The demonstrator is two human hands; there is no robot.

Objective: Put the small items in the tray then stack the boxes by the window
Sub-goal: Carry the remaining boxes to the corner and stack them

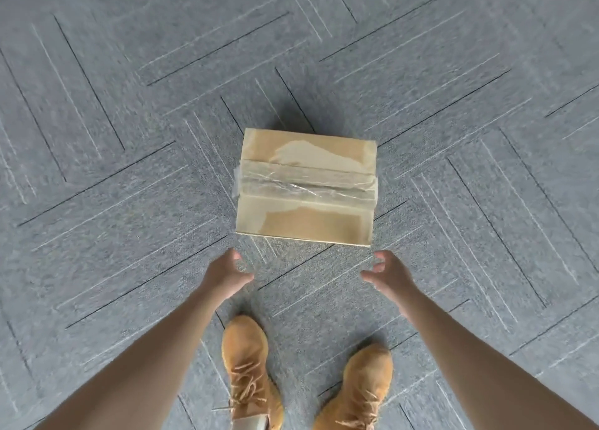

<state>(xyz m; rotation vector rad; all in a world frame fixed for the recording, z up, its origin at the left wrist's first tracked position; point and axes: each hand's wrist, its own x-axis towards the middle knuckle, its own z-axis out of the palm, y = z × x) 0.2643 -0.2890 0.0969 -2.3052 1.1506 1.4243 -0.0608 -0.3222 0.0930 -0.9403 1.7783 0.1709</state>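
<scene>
While both arms reach down toward the carpeted floor, the cardboard box lies just ahead of the fingers, beyond the fingertips and centred between the two hands, touching neither. Its long axis runs side to side across the reach, and a strip of clear tape follows that same line over the closed top flaps. The near long edge faces the hands; the left hand sits just short of the box's left near corner and the right hand just short of its right near corner. Both look about equally close, the left perhaps slightly nearer.

Fingers on each hand are spread and curled inward, thumbs set apart from the rest, palms turned toward each other. They hold nothing and touch nothing. A pair of tan boots stands behind the hands. No tray, window or other box is in view, so this box looks yet to be carried and stacked.
</scene>
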